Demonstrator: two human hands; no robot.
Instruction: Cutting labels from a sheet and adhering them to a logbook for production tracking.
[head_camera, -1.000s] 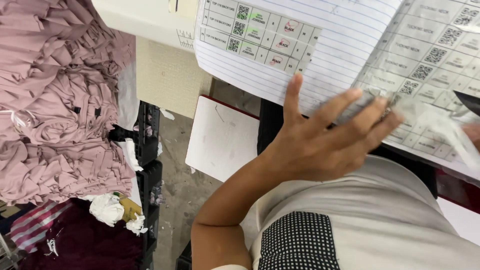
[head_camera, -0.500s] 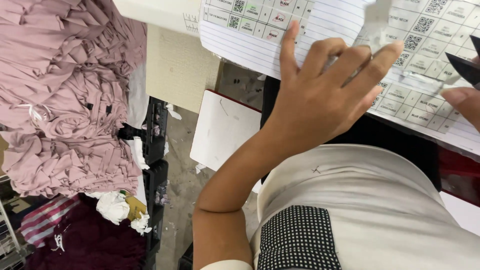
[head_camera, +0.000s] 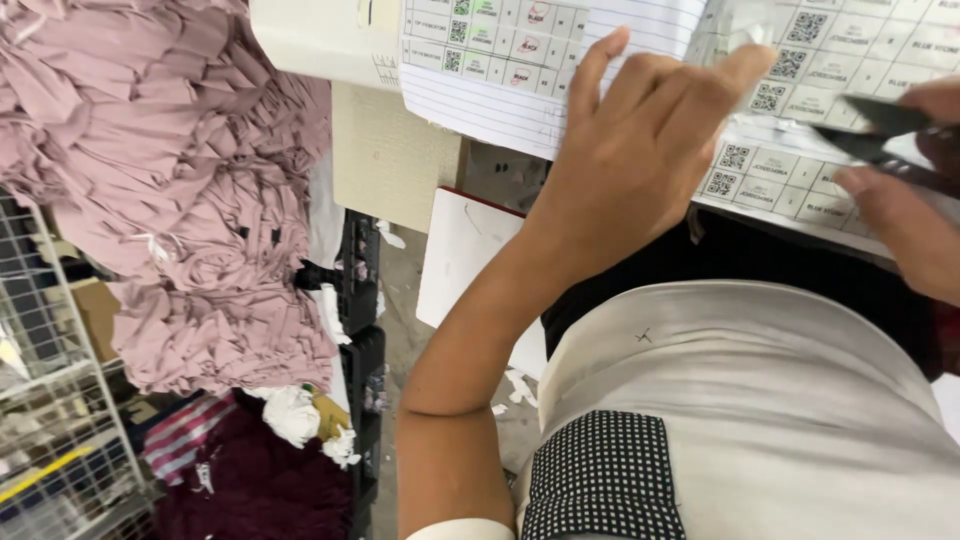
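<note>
Here, heaped high to the left of the label sheet (head_camera: 800, 110), a large pile of dusty-pink folded garments (head_camera: 170, 190), likely stacked there to stay within reach. Below that pile, dark maroon cloth (head_camera: 250, 480) with white scraps on top, and at the far left edge a wire rack (head_camera: 50, 400). Just left of the sheet, a lined paper page (head_camera: 520, 90) carrying a short strip of small square stickers along its top, each with a square code patch and a white or pale-green field. The label sheet itself at the top right: a white grid of rectangular stickers, code square on the left of each cell. Left hand (head_camera: 640, 140) spread flat, fingers fanned and pressing on the sheet, apparently to hold it steady. Right hand (head_camera: 900, 200) at the sheet's right edge, closed around dark scissors (head_camera: 880, 135), blades lying over the stickers; seemingly poised for cutting.
</note>
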